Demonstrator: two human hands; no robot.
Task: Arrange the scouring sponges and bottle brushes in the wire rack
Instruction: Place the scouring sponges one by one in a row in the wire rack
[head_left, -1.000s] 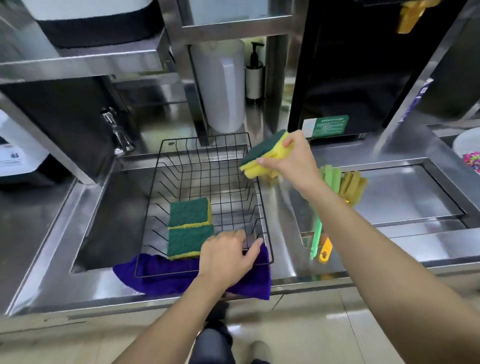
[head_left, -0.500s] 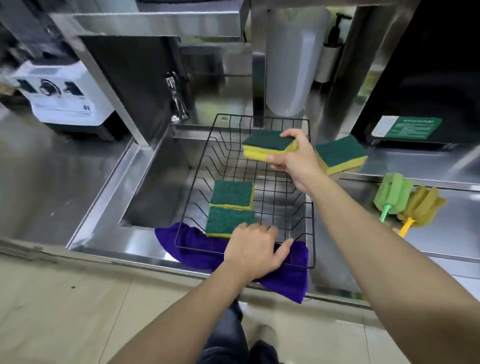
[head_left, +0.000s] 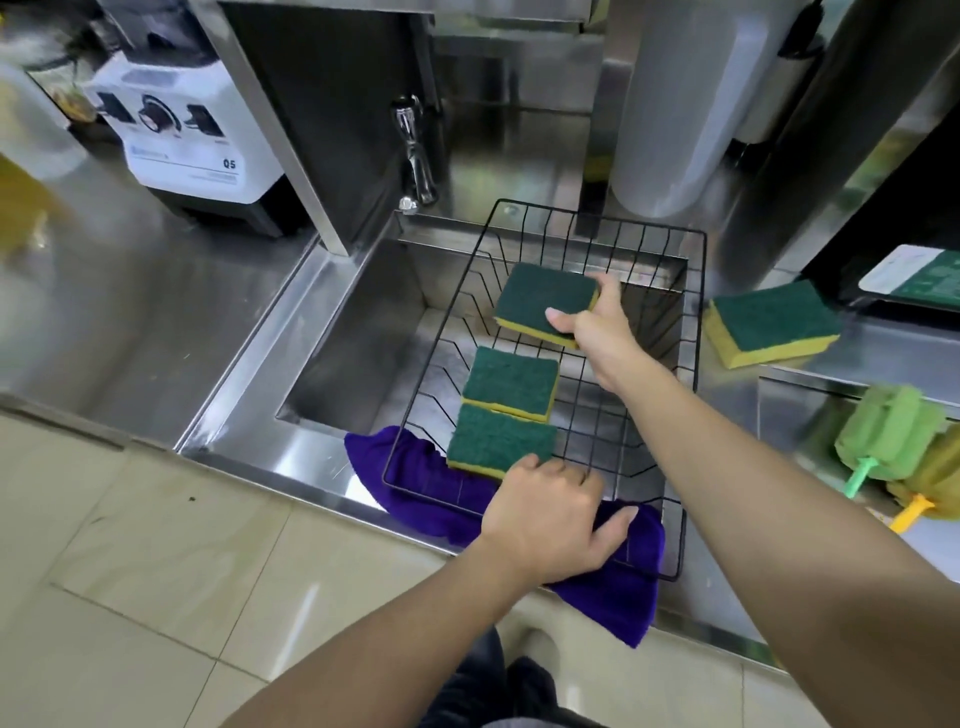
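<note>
Two scouring sponges, the nearer sponge (head_left: 500, 439) and the middle sponge (head_left: 510, 382), lie green side up and touching edge to edge on the floor of the black wire rack (head_left: 696, 364), which sits over a steel sink (head_left: 358, 332) with a purple cloth (head_left: 613, 587) under its near end. In the head view, the right hand (head_left: 597, 325) holds a third sponge (head_left: 545, 302) over the far part of the rack, thumb on the green top and fingers wrapped along its right edge, clamped on it; whether it touches the wires cannot be told. The left hand (head_left: 548, 519) presses on the rack's near rim, fingers curled over the wire and thumb spread out onto the cloth. A fourth sponge (head_left: 771, 330) rests on the steel counter just right of the rack. Farther right lie a green bottle brush (head_left: 891, 441) and a yellow bottle brush (head_left: 935, 483), side by side and partly cut off by the frame edge. At the far left stands a white blender base (head_left: 187, 150) marked "Q5"; its smaller print is unreadable. A tap (head_left: 415, 156) hangs behind the sink, and a green label (head_left: 919, 275) at the right edge is too blurred to read.
</note>
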